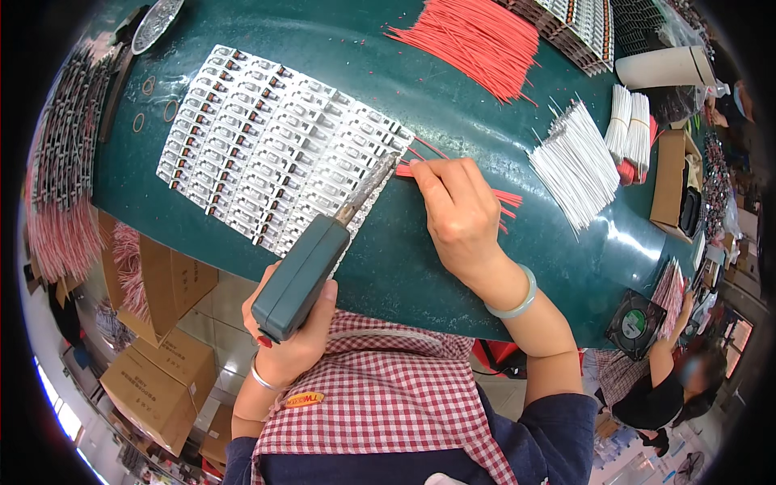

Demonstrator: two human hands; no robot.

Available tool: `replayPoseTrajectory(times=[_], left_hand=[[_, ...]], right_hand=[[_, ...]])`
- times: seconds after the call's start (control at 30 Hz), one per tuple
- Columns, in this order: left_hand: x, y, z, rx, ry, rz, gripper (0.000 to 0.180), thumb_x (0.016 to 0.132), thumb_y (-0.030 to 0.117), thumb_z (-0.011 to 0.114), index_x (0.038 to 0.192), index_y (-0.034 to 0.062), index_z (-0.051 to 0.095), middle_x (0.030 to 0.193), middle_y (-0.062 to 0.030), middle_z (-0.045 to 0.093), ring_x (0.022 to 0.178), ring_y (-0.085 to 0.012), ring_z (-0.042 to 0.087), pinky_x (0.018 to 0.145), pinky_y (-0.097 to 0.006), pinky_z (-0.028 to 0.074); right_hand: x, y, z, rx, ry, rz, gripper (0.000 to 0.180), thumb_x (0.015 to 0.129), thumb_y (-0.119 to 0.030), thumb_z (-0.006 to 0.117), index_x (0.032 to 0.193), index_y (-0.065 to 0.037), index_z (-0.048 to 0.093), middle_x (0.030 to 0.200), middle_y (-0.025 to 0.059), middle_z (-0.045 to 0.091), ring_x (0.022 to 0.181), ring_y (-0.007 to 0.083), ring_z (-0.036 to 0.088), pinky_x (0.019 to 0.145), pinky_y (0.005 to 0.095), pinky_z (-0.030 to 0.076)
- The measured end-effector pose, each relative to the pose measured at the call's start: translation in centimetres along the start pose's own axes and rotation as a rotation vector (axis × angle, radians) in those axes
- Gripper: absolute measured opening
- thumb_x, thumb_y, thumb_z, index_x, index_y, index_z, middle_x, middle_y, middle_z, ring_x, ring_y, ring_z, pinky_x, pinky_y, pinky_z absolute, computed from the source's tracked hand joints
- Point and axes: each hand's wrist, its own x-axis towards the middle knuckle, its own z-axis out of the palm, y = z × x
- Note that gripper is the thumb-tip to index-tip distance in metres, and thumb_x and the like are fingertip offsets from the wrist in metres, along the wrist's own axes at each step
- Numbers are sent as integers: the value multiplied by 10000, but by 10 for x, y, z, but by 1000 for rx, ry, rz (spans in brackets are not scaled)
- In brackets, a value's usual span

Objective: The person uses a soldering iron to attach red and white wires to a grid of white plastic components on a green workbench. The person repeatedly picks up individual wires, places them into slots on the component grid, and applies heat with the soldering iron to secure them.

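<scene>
A dark green soldering gun point(301, 279) is wrapped in the fingers of my left hand point(305, 339). Its long metal tip reaches up and right to the right edge of a panel of white boards point(311, 145), which carries rows of small parts, some of them dark. My right hand point(465, 214) is closed in a pinch at that same edge, close to the tip. Thin red wires point(508, 199) run under and past its fingers, with a few ends showing by the panel. The pinched ends are partly hidden by the fingers.
A pile of red wires point(477, 44) lies at the back, white wires point(575, 166) to the right. Stacked panels point(570, 28), an open cardboard box point(675, 182) and a black fan point(636, 323) stand along the right. Rubber bands point(139, 123) lie left. Another person point(671, 380) sits at lower right.
</scene>
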Motion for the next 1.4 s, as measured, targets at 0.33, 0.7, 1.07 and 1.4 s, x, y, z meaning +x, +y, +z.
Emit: replayPoseTrajectory(times=[0.33,0.7,1.07,1.4], left_hand=[[1,2,-1,12,-15,24,182,797,6,728,967,-40,684,862,-97,662,657,-131,613,579,-247,483],[4,1,5,29,-28,69,153,796,0,727,934,-41,674,820,-84,637,637,-131,587,570,-250,471],[-17,-11,-2,-48,53,-131,235,804,72,755,1002,-36,687,889,-129,694,722,-217,666,660,-301,524],[-21,-14,-6,-50,53,-149,223,805,72,754,992,-31,691,878,-121,691,727,-195,662,666,-280,519]], right_hand=[[0,-1,0,-3,17,13,260,667,23,657,925,53,654,845,103,595,740,236,573,610,322,494],[0,-2,-1,-6,3,10,262,666,13,655,924,53,652,847,101,591,747,237,570,613,322,494],[-2,-1,1,-3,6,13,264,666,15,654,927,55,654,846,101,596,752,239,576,610,325,495],[-3,-7,0,74,74,-63,306,644,-4,657,945,50,650,882,101,633,755,237,602,609,319,511]])
